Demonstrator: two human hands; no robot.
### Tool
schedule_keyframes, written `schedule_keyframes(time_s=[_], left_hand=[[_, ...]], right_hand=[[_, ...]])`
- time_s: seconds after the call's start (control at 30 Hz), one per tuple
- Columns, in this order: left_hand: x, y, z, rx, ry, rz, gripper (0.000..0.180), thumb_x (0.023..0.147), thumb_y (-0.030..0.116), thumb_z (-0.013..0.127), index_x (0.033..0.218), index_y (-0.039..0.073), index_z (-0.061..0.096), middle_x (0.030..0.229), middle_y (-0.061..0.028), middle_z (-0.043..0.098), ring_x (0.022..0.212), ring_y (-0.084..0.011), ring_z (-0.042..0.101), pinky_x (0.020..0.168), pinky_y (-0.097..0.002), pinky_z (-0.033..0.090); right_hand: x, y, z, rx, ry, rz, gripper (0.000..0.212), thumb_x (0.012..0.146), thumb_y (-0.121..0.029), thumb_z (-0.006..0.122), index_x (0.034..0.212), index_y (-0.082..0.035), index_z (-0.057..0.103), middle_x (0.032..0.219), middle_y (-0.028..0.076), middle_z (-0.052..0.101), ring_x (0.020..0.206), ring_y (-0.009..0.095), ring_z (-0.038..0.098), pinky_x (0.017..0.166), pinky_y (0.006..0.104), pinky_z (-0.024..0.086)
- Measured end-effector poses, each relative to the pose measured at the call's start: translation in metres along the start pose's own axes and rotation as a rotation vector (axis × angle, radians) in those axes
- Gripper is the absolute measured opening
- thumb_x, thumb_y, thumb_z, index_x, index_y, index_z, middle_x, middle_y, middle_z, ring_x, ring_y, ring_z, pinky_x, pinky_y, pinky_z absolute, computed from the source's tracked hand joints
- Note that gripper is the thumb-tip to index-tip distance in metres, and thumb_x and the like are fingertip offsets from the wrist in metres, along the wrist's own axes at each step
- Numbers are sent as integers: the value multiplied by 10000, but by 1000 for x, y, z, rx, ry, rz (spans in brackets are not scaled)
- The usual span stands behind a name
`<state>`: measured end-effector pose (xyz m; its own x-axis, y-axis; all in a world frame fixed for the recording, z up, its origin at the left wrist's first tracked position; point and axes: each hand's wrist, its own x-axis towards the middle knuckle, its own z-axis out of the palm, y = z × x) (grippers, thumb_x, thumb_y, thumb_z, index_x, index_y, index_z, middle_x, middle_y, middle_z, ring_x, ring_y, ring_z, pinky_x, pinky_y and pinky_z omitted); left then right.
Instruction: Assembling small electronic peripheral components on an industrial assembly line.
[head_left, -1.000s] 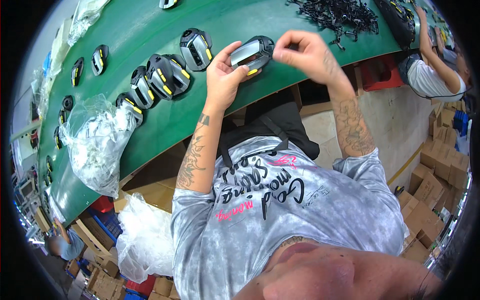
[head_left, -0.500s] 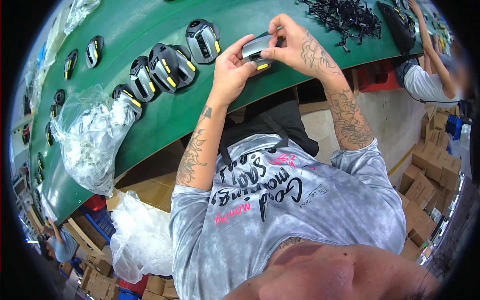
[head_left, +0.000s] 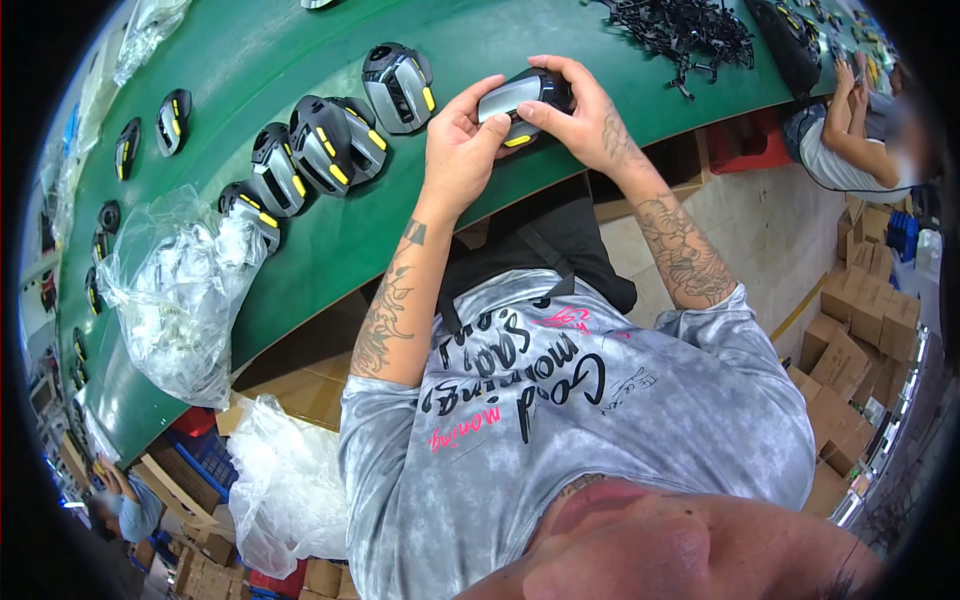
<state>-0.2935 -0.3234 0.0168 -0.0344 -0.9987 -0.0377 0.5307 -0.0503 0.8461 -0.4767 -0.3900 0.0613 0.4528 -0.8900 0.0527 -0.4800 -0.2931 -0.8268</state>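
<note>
Five gray and black mice [head_left: 397,88] with yellow strips crowd the green bench [head_left: 260,75] to the left of the left grip [head_left: 462,150], the closest one right near it. More lie farther left. A messy pile of black parts [head_left: 690,40] is past the right grip [head_left: 595,125]. At the far right, another person [head_left: 860,130] sits by the bench.

Both grips hold one mouse [head_left: 505,98], up over the bench edge, thumbs on top. One second ago the right grip was pinched beside the mouse; now its fingers wrap around the far end. The other person's hands have come together.

A clear bag [head_left: 180,315] on the bench is full of crumpled, whitish stuff; I can't tell what. Brown boxes [head_left: 870,315] are stacked on the right.
</note>
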Motion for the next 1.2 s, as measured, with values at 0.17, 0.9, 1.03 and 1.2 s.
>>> schedule_keyframes(time_s=[0.17,0.9,1.03,1.2], left_hand=[[-1,0,-1,105,16,-6,450,1036,44,558,1473,-43,498,1325,-148,615,1094,-178,677,844,-302,640],[1,-1,4,7,-19,90,511,981,-16,594,1474,-13,463,1356,-165,562,1222,-261,632,997,-432,599],[-8,-2,14,328,12,182,720,806,-9,738,1469,27,458,1338,-140,543,1235,-243,589,1041,-385,547],[-14,-1,29,909,86,438,781,661,23,826,1389,67,546,1220,-163,574,1142,-344,593,1007,-407,507]], right_hand=[[-9,3,15,-94,176,-155,594,875,-302,823,1351,-26,598,1265,138,588,1150,234,610,1003,355,502],[-7,29,-16,400,-140,-123,746,845,-66,837,1501,-32,484,1287,48,602,1144,127,580,1034,286,482],[3,26,-20,711,-196,-15,643,904,-139,783,1478,-26,517,1224,58,634,1079,123,603,945,289,497],[-12,17,-4,710,97,55,356,903,-126,766,1208,-10,622,955,37,686,830,88,623,783,244,515]])
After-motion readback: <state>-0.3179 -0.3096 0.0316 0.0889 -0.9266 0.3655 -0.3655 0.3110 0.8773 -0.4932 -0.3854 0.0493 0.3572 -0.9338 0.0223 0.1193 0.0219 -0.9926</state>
